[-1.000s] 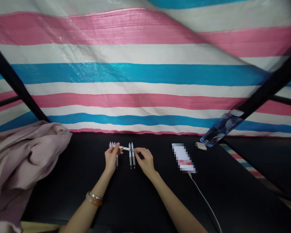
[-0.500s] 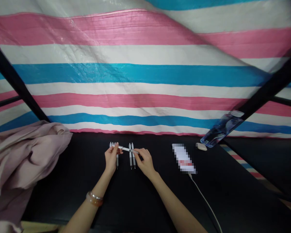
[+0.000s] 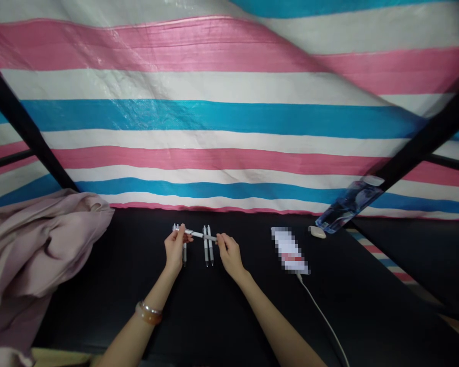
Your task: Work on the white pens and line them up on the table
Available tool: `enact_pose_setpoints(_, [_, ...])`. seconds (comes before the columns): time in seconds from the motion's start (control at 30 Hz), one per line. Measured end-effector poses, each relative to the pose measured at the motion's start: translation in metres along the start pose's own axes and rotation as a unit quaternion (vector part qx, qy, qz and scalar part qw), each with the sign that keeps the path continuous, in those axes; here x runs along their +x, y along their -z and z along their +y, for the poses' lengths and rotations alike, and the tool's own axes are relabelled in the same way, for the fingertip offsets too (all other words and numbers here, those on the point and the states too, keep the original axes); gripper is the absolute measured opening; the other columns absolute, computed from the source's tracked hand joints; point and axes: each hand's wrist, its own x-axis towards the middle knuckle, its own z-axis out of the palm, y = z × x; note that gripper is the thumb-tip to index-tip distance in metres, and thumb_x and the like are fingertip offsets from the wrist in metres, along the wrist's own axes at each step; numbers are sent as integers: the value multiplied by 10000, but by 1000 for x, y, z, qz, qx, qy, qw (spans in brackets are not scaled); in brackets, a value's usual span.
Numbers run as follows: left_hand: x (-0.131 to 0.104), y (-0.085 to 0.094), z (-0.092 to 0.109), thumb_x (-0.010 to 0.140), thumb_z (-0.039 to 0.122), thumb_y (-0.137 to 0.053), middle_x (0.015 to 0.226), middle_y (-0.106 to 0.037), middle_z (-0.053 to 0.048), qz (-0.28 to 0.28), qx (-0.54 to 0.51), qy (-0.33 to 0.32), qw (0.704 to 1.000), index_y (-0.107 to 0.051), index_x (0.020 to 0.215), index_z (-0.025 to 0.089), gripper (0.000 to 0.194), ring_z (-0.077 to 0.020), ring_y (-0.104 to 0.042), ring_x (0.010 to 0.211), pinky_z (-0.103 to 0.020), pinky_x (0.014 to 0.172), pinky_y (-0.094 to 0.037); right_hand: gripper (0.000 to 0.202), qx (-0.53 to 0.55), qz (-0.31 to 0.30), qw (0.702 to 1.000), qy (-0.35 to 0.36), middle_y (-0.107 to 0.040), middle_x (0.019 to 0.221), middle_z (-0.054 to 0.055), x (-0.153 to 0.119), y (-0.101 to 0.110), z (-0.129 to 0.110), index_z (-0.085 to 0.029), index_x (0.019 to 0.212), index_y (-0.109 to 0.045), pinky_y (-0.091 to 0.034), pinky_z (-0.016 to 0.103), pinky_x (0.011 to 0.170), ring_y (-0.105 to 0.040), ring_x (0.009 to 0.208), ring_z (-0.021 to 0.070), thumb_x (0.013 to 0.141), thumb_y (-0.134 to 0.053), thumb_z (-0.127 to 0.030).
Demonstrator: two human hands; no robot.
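Between both hands, white pen point(image 3: 201, 235) held crosswise: left hand point(image 3: 175, 250) pinches one end, right hand point(image 3: 228, 253) pinches other. Two pens point(image 3: 208, 245) lie beneath, more behind left fingers. Keep grip near ends, pull straight along barrel, avoid bending.

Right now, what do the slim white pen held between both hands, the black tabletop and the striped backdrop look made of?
Slim white pen, pinched by the left hand and right hand: likely plastic, smooth pale barrel with a darker tip. Black tabletop: matte, hardly any glare; could be cloth or laminate, cannot tell. Pink, white and blue striped backdrop: looks like woven plastic tarp, glossy with fine creases.
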Motion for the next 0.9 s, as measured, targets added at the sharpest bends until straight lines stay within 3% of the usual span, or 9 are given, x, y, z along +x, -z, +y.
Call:
enact_pose_setpoints(0.17, [0, 0, 1, 622, 437, -695, 553, -582, -10, -1, -8, -2, 1000, -594, 623, 113, 339, -102, -544, 508, -231, 560, -439, 176, -3, -20, 999, 30, -580, 702, -6, 0, 1, -4, -199, 902, -547, -378, 253, 642, -515, 630, 134, 863, -447, -339])
enact_pose_setpoints(0.33, [1, 0, 2, 619, 457, -688, 541, -565, 1, 6, -3, 0, 1000, -583, 602, 121, 352, -98, -532, 495, -231, 554, -436, 326, -48, -39, 995, 73, -517, 570, -19, 0, 0, -4, -196, 654, -546, -344, 258, 621, -481, 565, 120, 897, -395, -352])
enact_pose_setpoints(0.5, [1, 0, 2, 622, 463, -685, 535, -556, 4, 8, 7, -7, 1000, -587, 604, 123, 354, -99, -528, 495, -232, 548, -435, 236, -13, -20, 998, 66, -601, 702, -3, 1, 1, -4, -201, 845, -593, -369, 263, 656, -521, 621, 124, 863, -466, -399])
enact_pose_setpoints(0.67, [2, 1, 1, 645, 473, -667, 524, -555, -1, 4, 31, -19, 999, -580, 581, 123, 366, -101, -525, 501, -230, 552, -430, 415, -15, -58, 995, 78, -541, 560, -16, 0, 0, -4, -191, 614, -570, -344, 258, 610, -489, 533, 107, 918, -353, -371])
enact_pose_setpoints(0.83, [2, 2, -2, 666, 472, -652, 523, -552, 5, -1, 37, -28, 999, -570, 594, 129, 360, -99, -521, 505, -225, 560, -423, 285, -25, -46, 995, 85, -567, 621, -16, -1, -1, -6, -198, 803, -614, -367, 254, 610, -499, 541, 112, 839, -493, -453])
enact_pose_setpoints(0.9, [2, 3, -2, 671, 471, -648, 521, -551, 6, -4, 40, -31, 999, -567, 595, 132, 357, -99, -522, 507, -223, 561, -421, 284, -32, -46, 994, 96, -569, 616, -13, -1, -1, -6, -197, 767, -612, -366, 252, 604, -490, 532, 107, 850, -482, -435])
